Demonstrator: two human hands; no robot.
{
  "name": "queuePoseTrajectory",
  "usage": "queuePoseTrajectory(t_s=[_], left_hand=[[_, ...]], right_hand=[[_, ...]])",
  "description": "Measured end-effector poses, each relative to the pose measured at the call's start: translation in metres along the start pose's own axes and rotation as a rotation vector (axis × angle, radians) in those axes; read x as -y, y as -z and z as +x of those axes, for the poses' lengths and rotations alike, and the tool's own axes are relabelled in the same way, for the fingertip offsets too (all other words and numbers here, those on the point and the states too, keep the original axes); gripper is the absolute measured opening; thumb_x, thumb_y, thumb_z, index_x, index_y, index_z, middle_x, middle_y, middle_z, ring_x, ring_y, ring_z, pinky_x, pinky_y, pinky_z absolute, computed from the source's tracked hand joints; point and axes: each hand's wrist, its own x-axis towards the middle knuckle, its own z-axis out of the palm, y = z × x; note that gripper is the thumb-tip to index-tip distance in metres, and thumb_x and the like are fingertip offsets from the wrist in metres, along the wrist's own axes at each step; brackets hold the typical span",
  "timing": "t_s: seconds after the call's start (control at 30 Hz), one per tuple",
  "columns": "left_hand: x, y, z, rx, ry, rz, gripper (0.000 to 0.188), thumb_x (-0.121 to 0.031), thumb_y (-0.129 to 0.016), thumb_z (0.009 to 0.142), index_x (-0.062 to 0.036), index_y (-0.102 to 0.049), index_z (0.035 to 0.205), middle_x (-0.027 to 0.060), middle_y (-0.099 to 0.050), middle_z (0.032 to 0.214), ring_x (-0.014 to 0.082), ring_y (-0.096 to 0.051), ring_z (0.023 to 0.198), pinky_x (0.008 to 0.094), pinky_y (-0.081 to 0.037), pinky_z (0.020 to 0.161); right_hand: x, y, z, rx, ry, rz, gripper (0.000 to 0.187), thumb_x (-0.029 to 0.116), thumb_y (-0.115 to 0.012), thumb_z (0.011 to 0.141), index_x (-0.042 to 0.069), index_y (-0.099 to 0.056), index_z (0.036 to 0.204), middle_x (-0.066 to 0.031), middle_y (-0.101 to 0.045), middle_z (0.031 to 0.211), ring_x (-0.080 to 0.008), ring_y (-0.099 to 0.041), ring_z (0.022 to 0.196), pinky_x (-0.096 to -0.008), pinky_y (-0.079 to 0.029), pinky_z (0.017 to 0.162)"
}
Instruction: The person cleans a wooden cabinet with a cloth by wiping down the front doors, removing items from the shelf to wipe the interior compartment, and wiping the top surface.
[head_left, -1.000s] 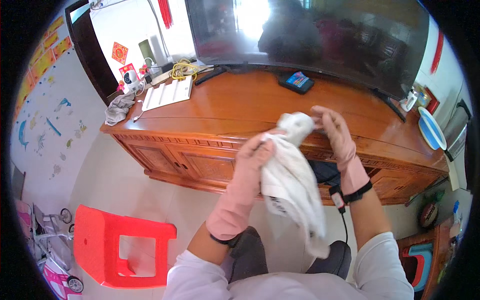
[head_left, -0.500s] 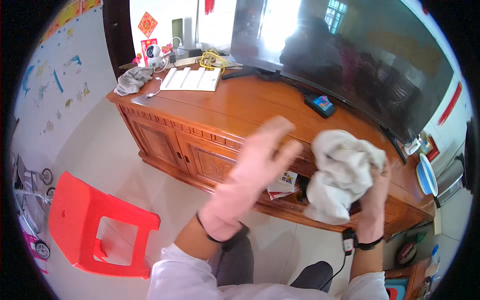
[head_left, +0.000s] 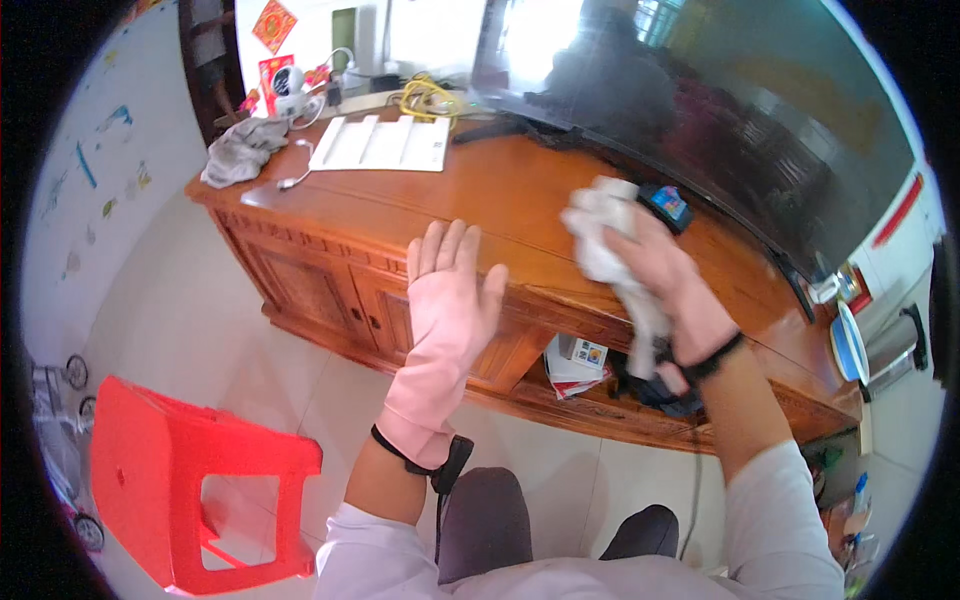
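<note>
My right hand (head_left: 662,265), in what looks like a thin pink glove, grips a whitish cloth (head_left: 605,235) on top of the wooden cabinet (head_left: 520,190). Part of the cloth trails down over the cabinet's front edge, beside my wrist. Just right of the cloth lies a small black box with a blue screen (head_left: 668,207). My left hand (head_left: 446,290), similarly covered, is stretched out at the front edge of the cabinet top. Its fingers are extended and nothing is in it. Whether its palm touches the wood I cannot tell.
A large television (head_left: 720,110) stands behind the cloth. A white router (head_left: 380,145), yellow cable (head_left: 425,98), small camera (head_left: 290,85) and grey cloth (head_left: 243,152) occupy the left end. A red plastic stool (head_left: 150,480) stands at the lower left. Papers (head_left: 575,368) fill an open shelf.
My right hand has brought the cloth from in front of the cabinet down onto its top, moving left and away from me. My left hand has shifted left, toward the front edge.
</note>
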Motion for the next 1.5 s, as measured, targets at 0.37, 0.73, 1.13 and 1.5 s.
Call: queuePoseTrajectory(t_s=[0.37,0.73,1.13,1.5], left_hand=[[0.024,0.005,-0.011,0.007,-0.158,0.069,0.05,-0.018,-0.057,0.087,0.0074,-0.047,0.128,0.024,-0.048,0.133,0.0413,-0.041,0.127,0.0509,-0.03,0.109],[-0.005,0.094,-0.022,0.48,-0.032,-0.189,0.047,-0.011,-0.064,0.085,0.0033,-0.051,0.128,0.024,-0.054,0.129,0.0359,-0.049,0.124,0.0384,-0.039,0.105],[-0.013,0.442,-0.031,0.793,0.938,0.366,0.043,-0.007,-0.062,0.088,-0.0026,-0.051,0.13,0.0142,-0.059,0.122,0.0206,-0.057,0.113,0.0341,-0.046,0.095],[-0.128,0.258,0.117,0.67,0.188,0.208,0.041,-0.008,-0.058,0.089,-0.0054,-0.054,0.13,0.0105,-0.062,0.115,0.0168,-0.059,0.105,0.0308,-0.049,0.088]], right_hand=[[0.022,-0.004,-0.037,0.169,0.145,-0.175,0.053,0.011,-0.068,0.073,0.006,-0.057,0.125,-0.0176,-0.055,0.128,-0.0307,-0.051,0.123,-0.0369,-0.037,0.107],[-0.068,0.089,-0.124,-0.226,0.072,-0.275,0.049,0.026,-0.064,0.083,0.003,-0.054,0.125,-0.0225,-0.054,0.128,-0.0385,-0.048,0.122,-0.0436,-0.036,0.106],[-0.062,0.08,-0.116,-0.282,0.245,-0.397,0.062,0.054,-0.059,0.082,0.005,-0.059,0.118,-0.0187,-0.06,0.114,-0.0386,-0.052,0.11,-0.0483,-0.04,0.094],[-0.04,0.099,-0.137,-0.124,0.142,-0.371,0.061,0.052,-0.064,0.077,0.005,-0.06,0.116,-0.018,-0.061,0.116,-0.0362,-0.054,0.113,-0.044,-0.042,0.097]])
